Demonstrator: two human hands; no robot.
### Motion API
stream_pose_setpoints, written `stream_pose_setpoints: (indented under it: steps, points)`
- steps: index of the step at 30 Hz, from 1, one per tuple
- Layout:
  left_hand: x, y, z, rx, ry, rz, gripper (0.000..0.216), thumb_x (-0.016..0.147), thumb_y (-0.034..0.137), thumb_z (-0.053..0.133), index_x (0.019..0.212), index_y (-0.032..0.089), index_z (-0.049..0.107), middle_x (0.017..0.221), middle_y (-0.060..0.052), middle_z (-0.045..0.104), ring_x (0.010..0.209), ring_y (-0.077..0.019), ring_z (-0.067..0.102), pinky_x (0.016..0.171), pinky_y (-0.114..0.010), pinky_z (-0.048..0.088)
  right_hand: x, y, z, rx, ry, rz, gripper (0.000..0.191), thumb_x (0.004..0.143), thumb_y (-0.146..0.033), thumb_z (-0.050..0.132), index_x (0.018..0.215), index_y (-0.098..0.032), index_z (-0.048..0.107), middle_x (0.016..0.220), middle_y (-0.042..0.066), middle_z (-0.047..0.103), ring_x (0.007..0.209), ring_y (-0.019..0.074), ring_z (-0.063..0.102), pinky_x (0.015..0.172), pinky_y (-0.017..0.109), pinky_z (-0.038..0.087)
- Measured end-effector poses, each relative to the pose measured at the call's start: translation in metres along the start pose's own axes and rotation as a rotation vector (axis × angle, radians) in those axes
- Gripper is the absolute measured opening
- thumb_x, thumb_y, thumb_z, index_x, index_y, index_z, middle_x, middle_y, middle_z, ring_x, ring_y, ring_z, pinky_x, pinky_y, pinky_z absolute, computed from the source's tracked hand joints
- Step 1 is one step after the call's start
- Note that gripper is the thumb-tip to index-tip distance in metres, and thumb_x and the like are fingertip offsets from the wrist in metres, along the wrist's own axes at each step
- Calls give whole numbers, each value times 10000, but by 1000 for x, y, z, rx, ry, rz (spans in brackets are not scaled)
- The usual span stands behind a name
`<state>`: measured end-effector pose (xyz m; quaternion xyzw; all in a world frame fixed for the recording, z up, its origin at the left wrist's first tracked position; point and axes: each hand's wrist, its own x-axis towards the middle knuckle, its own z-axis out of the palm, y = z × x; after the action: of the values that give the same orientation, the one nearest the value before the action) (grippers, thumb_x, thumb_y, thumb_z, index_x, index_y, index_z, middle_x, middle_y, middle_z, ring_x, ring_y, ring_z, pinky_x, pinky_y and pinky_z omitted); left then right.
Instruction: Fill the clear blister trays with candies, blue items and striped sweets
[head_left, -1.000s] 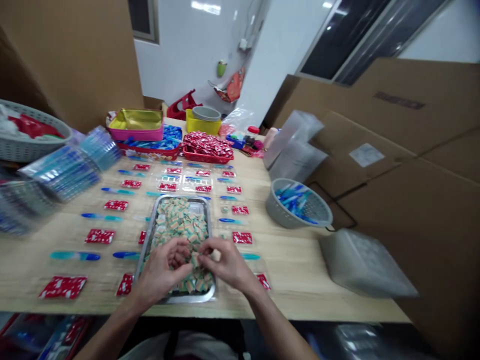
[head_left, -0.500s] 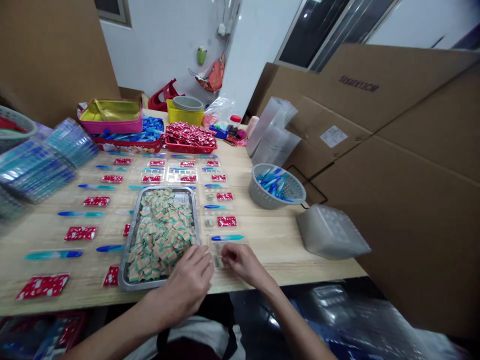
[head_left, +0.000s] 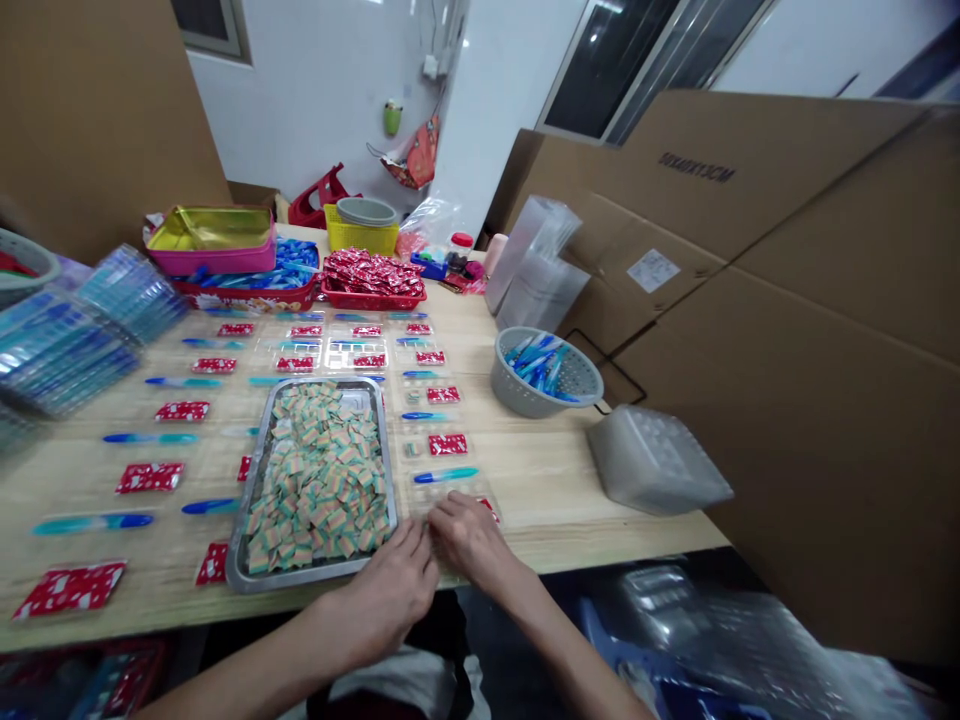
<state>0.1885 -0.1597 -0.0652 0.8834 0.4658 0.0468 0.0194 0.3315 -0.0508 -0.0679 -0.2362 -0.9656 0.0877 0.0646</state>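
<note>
A metal tray (head_left: 234, 548) holds a heap of small striped squares (head_left: 322, 480) in pale green and peach. Beside its lower right corner, my left hand (head_left: 401, 575) has its fingers bent and pressed together. My right hand (head_left: 469, 540) meets it at the fingertips, over the nearest clear plastic blister tray, with fingers closed and curled down. Whatever lies between the fingertips is hidden. Just beyond, a blue pen (head_left: 445, 475) rests in that blister, and a red patterned packet (head_left: 489, 508) peeks out past my right hand.
Rows of clear blisters with pens and red packets (head_left: 150, 477) cover the table. A grey basket (head_left: 529, 400) of pens and a stack of clear trays (head_left: 652, 460) stand right. Behind are a red tray (head_left: 375, 299) of packets and a pink tin (head_left: 217, 260). Cardboard (head_left: 810, 380) borders the right.
My right hand has shifted left and down until it meets my left hand, uncovering part of a red packet. My left hand has lowered slightly away from the tray. The view has moved a little.
</note>
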Motion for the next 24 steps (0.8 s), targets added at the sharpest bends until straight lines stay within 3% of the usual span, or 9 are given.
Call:
stream_pose_setpoints:
  steps: [5, 12, 19, 22, 24]
  points:
    - [-1, -1, -4, -53, 6, -4, 430, 852, 290, 447, 1206, 51, 501, 1285, -218, 517, 1243, -338, 438, 1086, -449, 255, -3, 3, 8, 49, 84, 81, 184, 807, -47, 487, 700, -168, 575, 810, 51, 536, 678, 158, 471, 583, 252, 351]
    - [0, -2, -7, -82, -19, -19, 354, 832, 261, 481, 1127, 74, 534, 1213, -180, 552, 1198, -324, 449, 1076, -445, 257, -7, 7, -2, 358, 100, 141, 197, 856, -54, 449, 780, -168, 591, 827, 27, 540, 739, 135, 525, 660, 233, 400]
    - [3, -2, -22, -40, -1, -20, 324, 849, 276, 459, 1085, 70, 543, 1139, -202, 569, 1137, -314, 450, 1033, -466, 267, -10, 10, 0, 384, 78, 124, 190, 813, -67, 462, 791, -184, 610, 807, 34, 559, 722, 159, 553, 643, 256, 428]
    - [-2, -4, -31, -89, 52, -43, 259, 839, 267, 490, 1016, 90, 558, 1015, -146, 603, 1020, -267, 498, 1018, -441, 290, -4, 12, -1, 454, 103, 134, 131, 841, -142, 492, 797, -194, 604, 822, 45, 573, 689, 164, 564, 620, 271, 445]
    - [-12, -9, -34, -147, 157, -170, 155, 832, 219, 498, 935, 128, 570, 919, -93, 605, 915, -229, 513, 963, -421, 334, 6, 7, -6, 527, 133, 128, 114, 861, -177, 498, 823, -196, 604, 834, 48, 577, 649, 154, 564, 609, 276, 457]
